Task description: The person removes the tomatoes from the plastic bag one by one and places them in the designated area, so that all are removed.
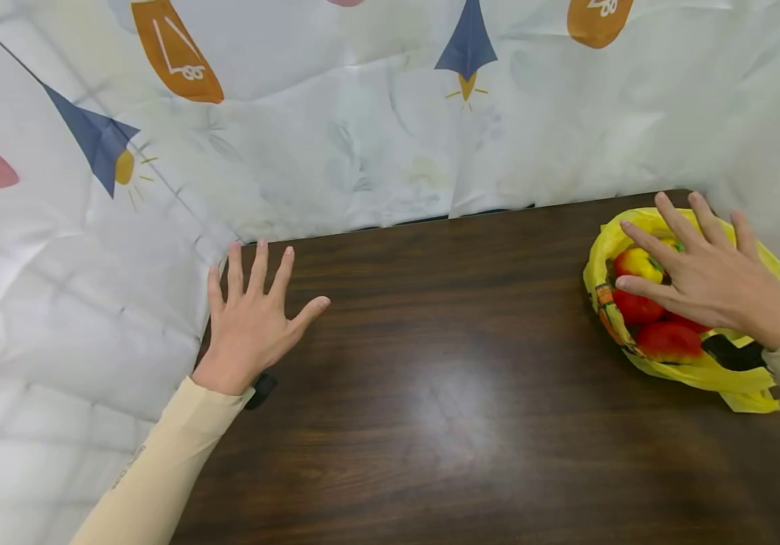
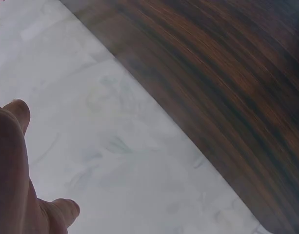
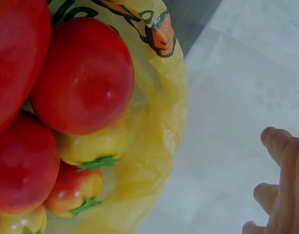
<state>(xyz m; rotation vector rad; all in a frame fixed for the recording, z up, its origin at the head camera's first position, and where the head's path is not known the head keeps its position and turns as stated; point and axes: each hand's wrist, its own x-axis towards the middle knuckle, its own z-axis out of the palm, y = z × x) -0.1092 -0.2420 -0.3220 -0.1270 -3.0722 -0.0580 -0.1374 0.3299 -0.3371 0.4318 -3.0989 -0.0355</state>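
My left hand (image 1: pixel 250 329) is held over the left end of the dark wooden table (image 1: pixel 417 356), fingers spread and holding nothing. At the right, my right hand (image 1: pixel 710 276) hovers with spread fingers above a yellow plastic bag (image 1: pixel 597 265) whose mouth is rolled open. Inside the bag lie several red and yellow fruits. A large smooth red fruit (image 3: pixel 83 75) sits among them in the right wrist view, beside a smaller red-yellow fruit (image 3: pixel 73 190) with a green leafy top. The right hand and its wrist strap hide part of the contents. Both hands appear clear of the fruit.
A white printed cloth (image 1: pixel 335 144) with rockets and other shapes hangs behind the table's far edge. White cloth (image 1: pixel 56 318) also borders the left side, close to the left hand. The bag stands near the table's far right corner.
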